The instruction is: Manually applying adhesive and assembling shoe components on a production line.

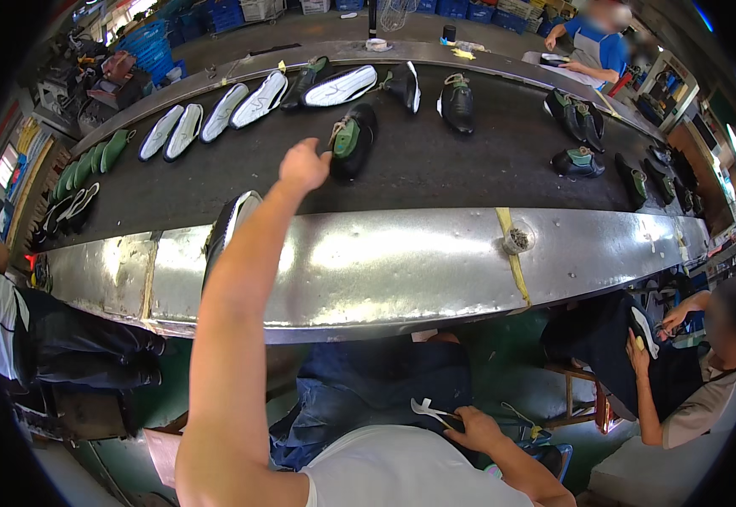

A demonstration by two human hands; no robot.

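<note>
Your left hand (304, 166) reaches far over the desk (402, 279), and its fingertips are at the near left side of a black shoe (363, 157). If the fingers are clamped on it or only touch it, I cannot tell. Your right hand (476, 429) is closed around the handle of a metal tool (425, 409), above your lap, well apart from the shoe.

The shoe rests on the dark middle surface of the desk, with a green form (346, 138) in its opening. Its long axis runs from near to far, with the far end leaning a little to the right; which end is the toe, I cannot say surely.

In my judgement, you are at the beginning with this shoe: it is reached, but lifting it and applying the tool are not yet done. Around it lie pale-soled shoes (258, 100) with soles up, and another shoe (456, 106) standing to the right. Whether those are finished, I cannot tell.
</note>
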